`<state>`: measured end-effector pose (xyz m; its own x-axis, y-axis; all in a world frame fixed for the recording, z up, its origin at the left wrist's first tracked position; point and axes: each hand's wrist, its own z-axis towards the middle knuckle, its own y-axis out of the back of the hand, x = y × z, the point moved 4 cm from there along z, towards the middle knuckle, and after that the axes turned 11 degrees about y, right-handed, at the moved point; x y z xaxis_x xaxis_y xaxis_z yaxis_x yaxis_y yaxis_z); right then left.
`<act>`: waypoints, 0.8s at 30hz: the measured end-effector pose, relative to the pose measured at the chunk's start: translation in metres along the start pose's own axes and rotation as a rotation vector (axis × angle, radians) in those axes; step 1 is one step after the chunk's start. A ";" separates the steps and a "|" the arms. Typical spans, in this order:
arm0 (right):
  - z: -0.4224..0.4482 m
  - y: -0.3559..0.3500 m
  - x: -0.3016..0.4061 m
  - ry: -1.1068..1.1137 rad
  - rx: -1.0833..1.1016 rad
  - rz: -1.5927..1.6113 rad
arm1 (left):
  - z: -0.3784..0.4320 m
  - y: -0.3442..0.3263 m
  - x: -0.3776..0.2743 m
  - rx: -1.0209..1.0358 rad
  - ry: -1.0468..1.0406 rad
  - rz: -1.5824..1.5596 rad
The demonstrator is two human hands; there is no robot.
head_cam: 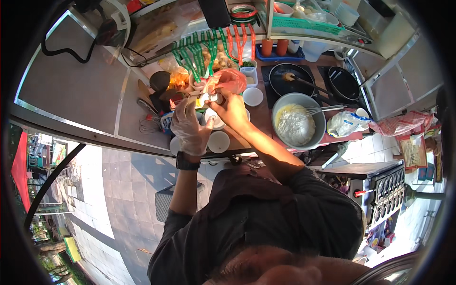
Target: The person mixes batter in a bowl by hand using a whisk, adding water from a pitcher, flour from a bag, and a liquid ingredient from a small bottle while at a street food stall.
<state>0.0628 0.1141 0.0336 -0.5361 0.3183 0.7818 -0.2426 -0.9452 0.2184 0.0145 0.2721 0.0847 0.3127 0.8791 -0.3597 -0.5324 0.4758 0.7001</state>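
Note:
My right hand [229, 108], bare, grips a small bottle [203, 100] with a pale and yellow label between thumb and fingers. My left hand [190, 128], in a clear plastic glove, is at the bottle's left end with thumb and fingers apart; whether it touches the bottle is unclear. Below the hands are white round cups, one [218, 142] beside the gloved thumb and another [253, 97] right of my right hand. A red plastic bag [231, 80] lies just beyond. To the right, a grey bowl [321, 133] holds white powder over a yellow mixture, with a wire whisk [315, 109] leaning in it.
Two dark pans [276, 85] [343, 83] are at the back right, one with a brush across it. A plastic bag [343, 123] lies right of the bowl. Green and red printed straps [194, 57] hang at the back. Another whisk [149, 123] lies at the left.

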 end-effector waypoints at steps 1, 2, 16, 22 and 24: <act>-0.005 0.026 0.025 -0.087 0.134 0.007 | 0.003 0.001 -0.016 -0.044 -0.089 0.058; -0.008 0.048 0.048 -0.066 0.224 0.002 | -0.002 -0.022 -0.008 0.098 -0.005 -0.011; -0.077 0.242 0.027 0.185 0.193 -0.294 | -0.067 -0.121 -0.156 0.510 -0.091 -0.510; -0.089 0.277 -0.002 0.288 -0.015 -0.366 | -0.088 -0.141 -0.179 0.600 -0.409 -0.357; -0.086 0.308 -0.029 0.157 -0.208 -0.336 | -0.093 -0.142 -0.172 0.706 -0.265 -0.409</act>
<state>-0.0656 -0.1803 0.0279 -0.5116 0.6289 0.5854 -0.5746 -0.7570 0.3111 -0.0372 0.0557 -0.0102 0.5933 0.5649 -0.5734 0.2493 0.5484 0.7982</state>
